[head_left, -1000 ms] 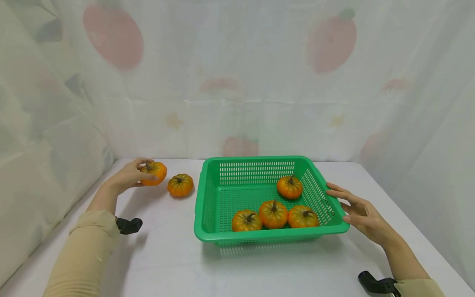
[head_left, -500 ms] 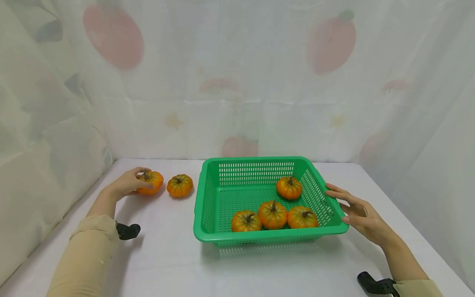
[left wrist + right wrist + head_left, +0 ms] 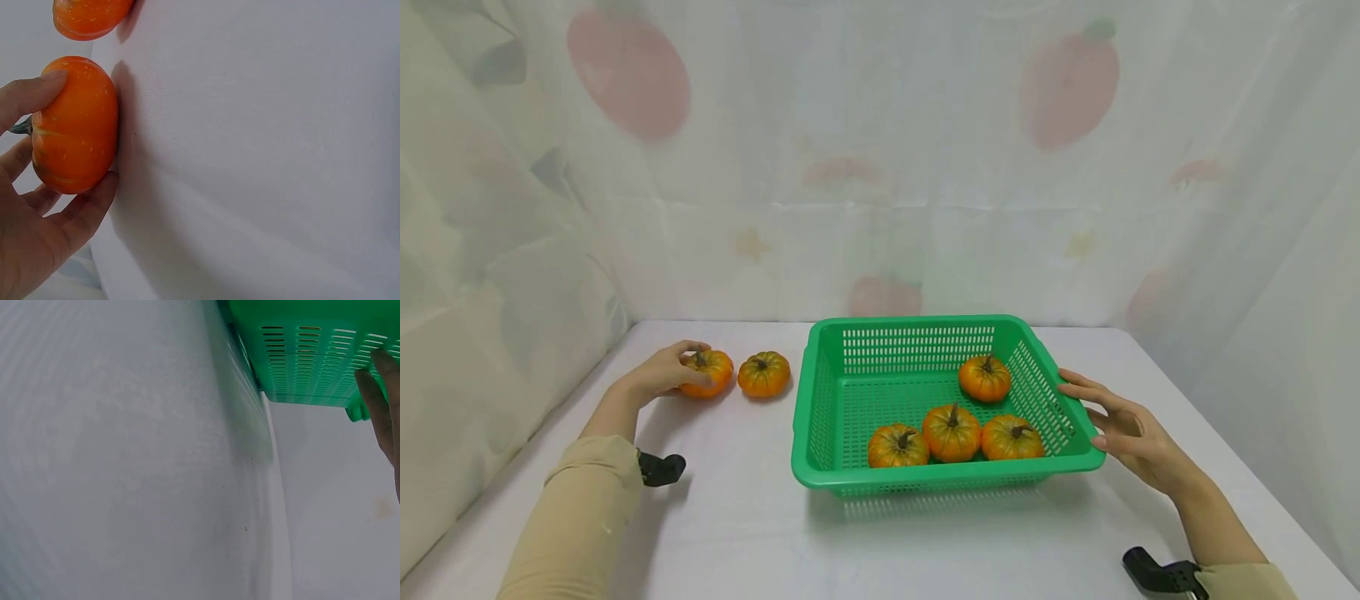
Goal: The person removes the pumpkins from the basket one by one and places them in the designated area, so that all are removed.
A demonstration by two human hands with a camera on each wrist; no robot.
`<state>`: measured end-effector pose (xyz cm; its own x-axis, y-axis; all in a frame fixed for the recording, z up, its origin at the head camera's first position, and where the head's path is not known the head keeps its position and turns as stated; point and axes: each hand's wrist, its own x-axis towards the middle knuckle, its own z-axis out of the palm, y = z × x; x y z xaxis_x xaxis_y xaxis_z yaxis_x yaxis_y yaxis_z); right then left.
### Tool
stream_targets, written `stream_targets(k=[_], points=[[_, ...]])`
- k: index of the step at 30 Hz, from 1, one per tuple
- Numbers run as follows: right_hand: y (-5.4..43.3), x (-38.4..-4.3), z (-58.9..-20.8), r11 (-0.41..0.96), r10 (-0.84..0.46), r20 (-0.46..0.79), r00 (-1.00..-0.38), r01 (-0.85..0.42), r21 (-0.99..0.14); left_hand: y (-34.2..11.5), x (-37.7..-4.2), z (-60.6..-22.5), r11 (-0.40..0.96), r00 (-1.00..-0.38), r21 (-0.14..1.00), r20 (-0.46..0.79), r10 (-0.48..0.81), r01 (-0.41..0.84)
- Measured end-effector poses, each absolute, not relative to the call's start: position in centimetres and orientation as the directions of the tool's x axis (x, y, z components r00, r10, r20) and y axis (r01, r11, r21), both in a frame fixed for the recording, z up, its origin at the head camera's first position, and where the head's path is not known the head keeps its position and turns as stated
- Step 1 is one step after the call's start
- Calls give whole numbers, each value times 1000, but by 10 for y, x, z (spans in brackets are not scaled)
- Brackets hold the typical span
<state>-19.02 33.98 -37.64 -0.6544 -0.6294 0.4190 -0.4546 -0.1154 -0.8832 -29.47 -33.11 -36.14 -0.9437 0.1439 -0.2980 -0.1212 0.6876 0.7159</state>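
At the far left of the table, my left hand (image 3: 662,372) holds a small orange pumpkin (image 3: 718,372). The left wrist view shows the thumb on one side of this pumpkin (image 3: 78,125) and fingers on the other, its green stem toward the palm. Just right of it sits a second pumpkin (image 3: 764,374). A green plastic basket (image 3: 820,479) stands mid-table with several pumpkins inside, one (image 3: 985,379) near its back right. My right hand (image 3: 1138,433) touches the basket's right side, fingers extended along the rim and thumb by the near corner.
The table (image 3: 737,517) has a white cover. White curtains with fruit prints (image 3: 880,167) rise behind it and along both sides. The basket's near wall hides the lower parts of the front pumpkins.
My left hand has lowered the pumpkin toward the table beside the second one, then shifted it slightly right. The right hand and the basket have stayed in place.
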Motion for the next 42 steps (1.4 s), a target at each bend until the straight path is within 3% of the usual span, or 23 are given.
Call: stream_targets(k=[34,42], points=[[338,-190,-375,-124,-626,422,-656,-450,-884,-335,-295,-353,703,-910,693,-380,167,-161],[337,-189,-374,-118,-622,417,-662,-448,-886,-335,-294,-341,749,-935,659,-306,178,-73]])
